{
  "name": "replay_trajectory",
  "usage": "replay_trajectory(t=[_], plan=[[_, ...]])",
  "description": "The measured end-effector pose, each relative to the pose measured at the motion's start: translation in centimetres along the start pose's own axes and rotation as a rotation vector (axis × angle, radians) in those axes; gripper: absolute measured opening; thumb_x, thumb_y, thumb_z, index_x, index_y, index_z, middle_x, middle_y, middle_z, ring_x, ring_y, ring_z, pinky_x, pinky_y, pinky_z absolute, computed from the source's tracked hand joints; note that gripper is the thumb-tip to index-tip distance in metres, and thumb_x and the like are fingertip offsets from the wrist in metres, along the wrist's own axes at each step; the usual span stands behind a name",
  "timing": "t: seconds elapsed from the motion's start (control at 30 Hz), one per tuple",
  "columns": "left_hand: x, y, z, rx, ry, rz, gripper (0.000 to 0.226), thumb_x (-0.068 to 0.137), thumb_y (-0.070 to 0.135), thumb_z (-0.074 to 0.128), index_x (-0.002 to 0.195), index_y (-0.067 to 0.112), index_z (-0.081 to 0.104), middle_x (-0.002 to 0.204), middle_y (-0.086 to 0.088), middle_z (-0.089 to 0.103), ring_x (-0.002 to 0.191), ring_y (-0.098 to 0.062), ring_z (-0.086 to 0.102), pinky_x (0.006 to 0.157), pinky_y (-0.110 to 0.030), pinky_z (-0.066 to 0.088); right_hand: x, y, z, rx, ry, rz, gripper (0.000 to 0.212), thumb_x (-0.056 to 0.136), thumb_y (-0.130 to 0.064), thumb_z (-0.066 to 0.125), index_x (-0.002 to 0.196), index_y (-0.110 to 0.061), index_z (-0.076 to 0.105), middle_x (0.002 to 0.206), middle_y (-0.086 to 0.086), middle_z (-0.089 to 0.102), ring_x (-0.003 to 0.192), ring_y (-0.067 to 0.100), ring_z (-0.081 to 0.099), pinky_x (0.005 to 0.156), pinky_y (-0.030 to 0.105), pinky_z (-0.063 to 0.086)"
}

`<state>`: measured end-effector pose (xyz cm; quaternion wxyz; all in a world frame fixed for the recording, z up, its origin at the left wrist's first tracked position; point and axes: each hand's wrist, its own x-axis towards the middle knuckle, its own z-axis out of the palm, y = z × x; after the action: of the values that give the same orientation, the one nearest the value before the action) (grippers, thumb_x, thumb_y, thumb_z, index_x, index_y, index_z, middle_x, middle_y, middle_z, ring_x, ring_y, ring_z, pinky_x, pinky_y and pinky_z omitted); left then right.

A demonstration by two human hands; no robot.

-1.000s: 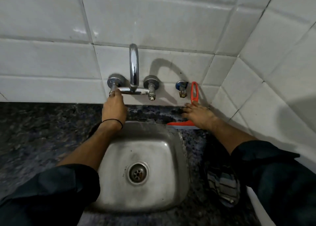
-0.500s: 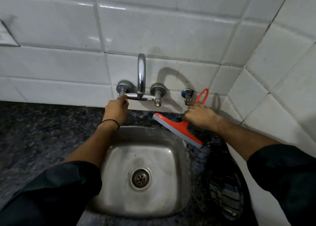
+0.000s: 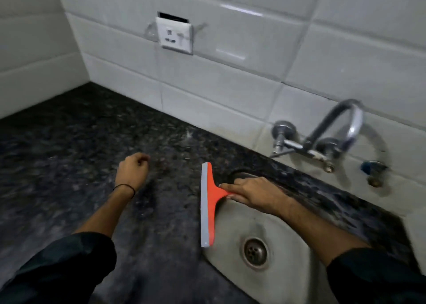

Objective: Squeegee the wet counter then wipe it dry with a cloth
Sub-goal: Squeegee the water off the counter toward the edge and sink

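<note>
My right hand grips the handle of an orange squeegee, whose grey blade stands along the left rim of the steel sink, at the edge of the dark speckled counter. My left hand hovers over the counter to the left of the squeegee, fingers curled in, holding nothing. No cloth shows in this view.
A chrome tap with two valves and a small blue valve stick out of the white tiled wall behind the sink. A wall socket sits above the counter. The counter runs left into a tiled corner.
My left hand came off the tap valve and moved out over the counter. My right hand carried the squeegee from the wall behind the sink to the sink's left rim. The view swung left.
</note>
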<state>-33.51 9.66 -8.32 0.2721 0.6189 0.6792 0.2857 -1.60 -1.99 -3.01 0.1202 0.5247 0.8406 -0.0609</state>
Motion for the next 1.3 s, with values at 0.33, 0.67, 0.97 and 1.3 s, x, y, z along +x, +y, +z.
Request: replay_trajectory(t=[0.33,0.67,0.97,1.3], plan=[[15.7,-16.0,-11.9,0.254,0.121,-0.043,0.028,0.095,0.021,0.052,0.116,0.007,0.064,0.124,-0.014,0.061,0.109,-0.036,0.058,0.086,-0.045,0.05,33.4,-9.1,-8.0,0.069,0.081,0.079,0.049,0.101,-0.043,0.035,0.15,-0.039,0.028,0.133,0.009,0.053,0.118,0.035,0.057,0.091,0.046,0.047],[27.4,-25.0,-18.1,0.509,-0.165,-0.27,0.096,0.079,0.082,0.038,0.155,0.033,0.008,0.165,0.004,-0.005,0.151,-0.025,-0.006,0.119,-0.056,0.007,61.0,-15.7,-14.7,0.033,0.059,-0.01,0.076,0.087,-0.008,0.047,0.154,-0.035,0.022,0.147,0.012,0.035,0.115,0.042,0.054,0.088,0.047,0.048],[31.0,-26.0,-18.2,0.474,-0.355,-0.399,0.112,0.069,0.081,0.057,0.154,0.039,-0.002,0.164,0.008,-0.013,0.151,-0.032,-0.004,0.114,-0.065,0.02,75.0,-20.9,-16.1,-0.026,0.059,-0.043,0.061,0.089,-0.006,0.047,0.144,-0.033,0.044,0.144,0.013,0.047,0.122,0.04,0.054,0.097,0.046,0.044],[30.4,-24.6,-19.5,0.408,-0.331,-0.394,0.111,0.068,0.075,0.066,0.154,0.039,0.005,0.164,0.008,-0.007,0.151,-0.03,0.0,0.113,-0.067,0.02,65.2,-14.0,-14.1,0.038,-0.114,0.031,0.052,0.083,-0.02,0.054,0.133,-0.035,0.057,0.121,0.0,0.067,0.103,0.027,0.066,0.091,0.035,0.053]])
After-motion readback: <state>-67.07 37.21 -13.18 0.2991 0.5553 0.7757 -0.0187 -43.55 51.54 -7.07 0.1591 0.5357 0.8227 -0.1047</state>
